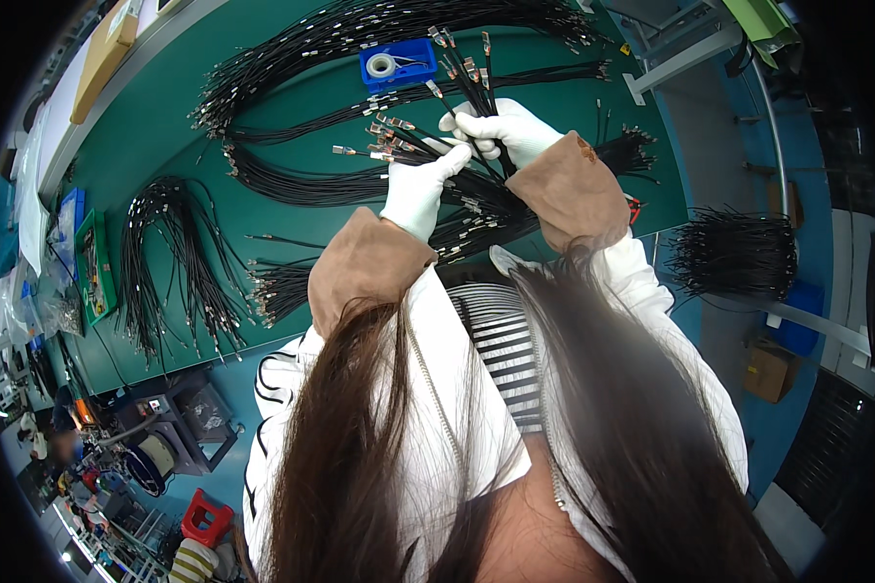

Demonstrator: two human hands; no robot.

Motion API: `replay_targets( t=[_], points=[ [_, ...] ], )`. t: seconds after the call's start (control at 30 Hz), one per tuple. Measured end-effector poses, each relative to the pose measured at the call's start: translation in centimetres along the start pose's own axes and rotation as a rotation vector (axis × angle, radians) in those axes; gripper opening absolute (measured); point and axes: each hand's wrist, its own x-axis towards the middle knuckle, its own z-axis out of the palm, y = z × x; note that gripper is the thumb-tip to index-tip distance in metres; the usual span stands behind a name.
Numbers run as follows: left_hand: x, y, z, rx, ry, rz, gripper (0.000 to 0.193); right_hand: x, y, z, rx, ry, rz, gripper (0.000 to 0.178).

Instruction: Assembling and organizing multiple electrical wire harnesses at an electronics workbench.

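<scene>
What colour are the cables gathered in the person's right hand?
The cables are black, with metallic-looking ends; the head view shows them best.

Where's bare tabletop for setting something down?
Largest free patch: upper left of the green table, between the looped cable bunch and the arched far bundle. Smaller, mostly bare: between the middle bundle and near bundle. Crowded: the centre, where the left hand and right hand hold cables.

Remotely, I saw a box (416, 51) on the table (190, 155), tape (371, 68) inside, held cables (474, 92) to its right, a tray (104, 255) far left.
</scene>
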Motion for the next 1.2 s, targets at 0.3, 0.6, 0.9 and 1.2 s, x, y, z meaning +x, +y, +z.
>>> replay_targets(
  t=[0.3,0.6,0.9,1.2],
  points=[
    [0.2,-0.1,0.1,-0.019,-0.028,-0.015,0.017,-0.1,0.2,-0.2,-0.038,0.006,-0.001,0.034],
    [0.2,0.3,0.2,0.01,-0.049,-0.031,0.02,-0.4,-1.4,0.9,-0.25,0.058,0.097,0.031],
    [0.7,0.3,0.4,0.029,0.025,-0.022,0.018,0.5,0.2,0.2,-0.147,0.187,-0.161,0.024],
    [0.3,0.1,0.3,-0.093,0.054,-0.011,0.019,0.3,-0.3,1.4,-0.174,0.15,-0.039,0.034]
  ],
)
